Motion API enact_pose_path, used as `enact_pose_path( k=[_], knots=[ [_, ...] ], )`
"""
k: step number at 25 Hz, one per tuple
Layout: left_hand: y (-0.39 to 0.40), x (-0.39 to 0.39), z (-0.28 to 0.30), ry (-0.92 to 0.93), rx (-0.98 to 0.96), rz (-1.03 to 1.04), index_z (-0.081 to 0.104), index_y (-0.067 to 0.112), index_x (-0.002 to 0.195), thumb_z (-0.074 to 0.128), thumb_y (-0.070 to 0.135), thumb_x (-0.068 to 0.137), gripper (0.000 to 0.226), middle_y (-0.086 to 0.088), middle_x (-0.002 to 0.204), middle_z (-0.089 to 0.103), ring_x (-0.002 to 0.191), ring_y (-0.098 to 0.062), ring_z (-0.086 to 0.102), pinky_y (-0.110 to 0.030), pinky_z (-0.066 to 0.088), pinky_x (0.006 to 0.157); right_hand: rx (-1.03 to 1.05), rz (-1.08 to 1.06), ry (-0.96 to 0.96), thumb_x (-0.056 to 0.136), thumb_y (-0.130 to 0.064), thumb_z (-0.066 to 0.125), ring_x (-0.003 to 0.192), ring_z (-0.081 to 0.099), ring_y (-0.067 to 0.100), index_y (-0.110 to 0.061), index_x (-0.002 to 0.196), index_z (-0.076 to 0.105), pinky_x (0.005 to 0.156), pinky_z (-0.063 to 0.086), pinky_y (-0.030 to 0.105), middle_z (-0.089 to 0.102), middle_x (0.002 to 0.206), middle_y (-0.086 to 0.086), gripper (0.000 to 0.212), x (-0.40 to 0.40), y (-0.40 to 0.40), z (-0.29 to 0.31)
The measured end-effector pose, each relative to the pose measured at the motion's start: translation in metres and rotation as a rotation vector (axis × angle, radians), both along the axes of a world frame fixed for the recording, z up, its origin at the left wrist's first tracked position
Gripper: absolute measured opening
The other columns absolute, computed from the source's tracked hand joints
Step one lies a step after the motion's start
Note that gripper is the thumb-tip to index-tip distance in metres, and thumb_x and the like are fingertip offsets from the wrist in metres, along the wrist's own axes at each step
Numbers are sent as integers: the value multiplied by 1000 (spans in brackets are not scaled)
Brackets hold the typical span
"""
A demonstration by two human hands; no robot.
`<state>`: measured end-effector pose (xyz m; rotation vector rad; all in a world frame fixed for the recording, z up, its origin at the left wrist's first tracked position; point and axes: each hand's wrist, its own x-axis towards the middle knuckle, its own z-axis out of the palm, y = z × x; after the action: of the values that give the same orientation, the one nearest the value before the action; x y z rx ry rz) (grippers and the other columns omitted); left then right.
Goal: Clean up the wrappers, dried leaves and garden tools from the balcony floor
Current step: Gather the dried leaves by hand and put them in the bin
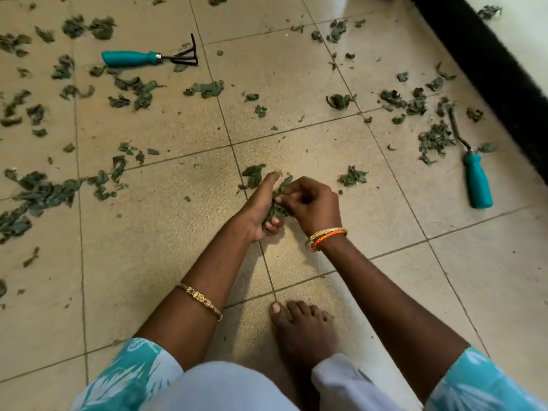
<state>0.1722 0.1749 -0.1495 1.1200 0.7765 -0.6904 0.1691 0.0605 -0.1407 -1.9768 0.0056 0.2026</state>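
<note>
While the left hand (261, 210) curls round a bunch of dried leaves (277, 204), its fingers closed on them, the right hand (311, 203) meets it from the other side and pinches the same bunch with bent fingertips. Both hands touch over the tiled floor (296, 69), just ahead of a bare foot (302, 327). More leaves (253, 175) lie just beyond the left thumb, and a small clump (353, 176) sits near the right hand on its outer side. Well away beyond the left hand lies a hand rake (148, 57) with a teal handle. Farther out past the right hand, near a dark wall edge (489, 60), rests a second teal-handled tool (474, 176), its metal end among scattered leaves (436, 137).
</note>
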Motion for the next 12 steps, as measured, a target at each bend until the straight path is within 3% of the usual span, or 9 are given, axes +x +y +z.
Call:
enact_pose_path(
  k=[3, 7, 9, 12],
  knots=[
    [2, -4, -7, -29, 125, -53, 54, 16, 80, 45, 49, 96, 38, 1, 61, 44, 31, -5, 32, -10, 21, 32, -194, 179, -93, 83, -4, 64, 76, 60, 10, -6, 90, 72, 68, 48, 16, 70, 88, 7, 11, -8, 4, -5],
    [20, -8, -10, -27, 204, -25, 47, 19, 69, 48, 34, 97, 32, 3, 61, 43, 32, -5, 32, -11, 20, 32, -164, 88, -46, 84, -7, 62, 100, 56, 17, -13, 97, 70, 84, 48, 24, 57, 110, 8, 16, 11, -11, -10],
    [34, -10, -9, -22, 201, 28, 46, 18, 69, 49, 29, 96, 29, 2, 63, 47, 33, -5, 33, -12, 21, 32, -272, 166, -48, 84, -10, 64, 118, 48, 23, -13, 115, 63, 95, 40, 23, 49, 126, 11, 32, 24, -15, -20],
    [50, -15, -6, -34, 173, 72, 54, 15, 87, 53, 22, 93, 9, 0, 75, 63, 35, -4, 37, -11, 24, 32, -495, 427, -72, 85, -18, 64, 135, 28, 30, -10, 136, 45, 109, 25, 28, 29, 147, 17, 55, 33, -7, -37]
  ],
)
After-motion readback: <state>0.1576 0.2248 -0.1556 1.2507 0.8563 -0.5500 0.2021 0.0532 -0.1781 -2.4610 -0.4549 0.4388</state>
